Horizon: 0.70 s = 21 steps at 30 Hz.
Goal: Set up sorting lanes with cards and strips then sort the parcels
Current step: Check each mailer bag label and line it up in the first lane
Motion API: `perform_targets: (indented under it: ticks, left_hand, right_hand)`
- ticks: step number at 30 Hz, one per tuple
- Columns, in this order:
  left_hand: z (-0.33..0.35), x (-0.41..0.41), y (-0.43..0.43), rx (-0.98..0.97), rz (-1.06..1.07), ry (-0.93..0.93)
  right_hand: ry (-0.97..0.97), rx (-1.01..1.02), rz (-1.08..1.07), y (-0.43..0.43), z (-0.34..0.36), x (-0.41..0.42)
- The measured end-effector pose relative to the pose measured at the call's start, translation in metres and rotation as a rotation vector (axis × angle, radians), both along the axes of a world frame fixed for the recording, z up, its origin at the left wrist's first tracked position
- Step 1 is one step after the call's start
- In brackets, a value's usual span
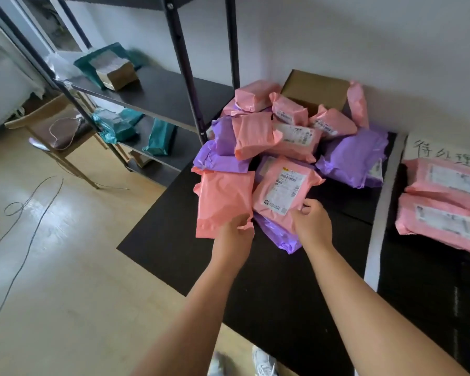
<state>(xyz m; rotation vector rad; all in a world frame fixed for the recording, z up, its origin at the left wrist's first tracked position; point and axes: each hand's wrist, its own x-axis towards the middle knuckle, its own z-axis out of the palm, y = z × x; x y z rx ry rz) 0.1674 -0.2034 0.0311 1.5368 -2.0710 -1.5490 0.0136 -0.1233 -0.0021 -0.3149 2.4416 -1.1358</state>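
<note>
Tabletop: the tabletop was matte black and flat.
Left hand: the left hand had its fingers curled round the lower corner of a plain pink parcel, a smooth, glossy poly mailer with no label on the face shown.
Right hand: the right hand pinched the near edge of a labelled pink parcel, printed white sticker up. That parcel lay on a crinkled purple parcel at the front of the heap.
Strip: a pale strip ran front to back across the tabletop, marking off a lane on the right.
Sorted lane: two pink parcels lay flat just past the strip, labels up but too blurred to read.
Card: a white card with handwritten characters sat at the head of that lane.
Heap: the heap was soft pink and purple mailers, puffy and wrinkled, piled against a brown cardboard box by the wall.
Progress: the lanes looked at least partly laid — one strip and one card showed. Sorting seemed early, with two parcels placed and most of the heap left to do.
</note>
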Motion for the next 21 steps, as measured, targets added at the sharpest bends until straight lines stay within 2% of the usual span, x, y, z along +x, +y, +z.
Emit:
perform_targets:
  ticks: [8, 14, 21]
  left_hand:
    - [-0.024, -0.037, -0.055, 0.045, -0.140, -0.020]
    - [-0.028, -0.040, -0.097, 0.071, -0.279, -0.001]
    - [-0.021, -0.041, -0.123, 0.025, -0.363, 0.034]
  right_hand:
    - [0.006, 0.235, -0.094, -0.030, -0.018, -0.023]
    - [0.032, 0.257, -0.282, -0.053, -0.024, -0.017]
    - [0.113, 0.221, -0.393, -0.059, -0.009, -0.004]
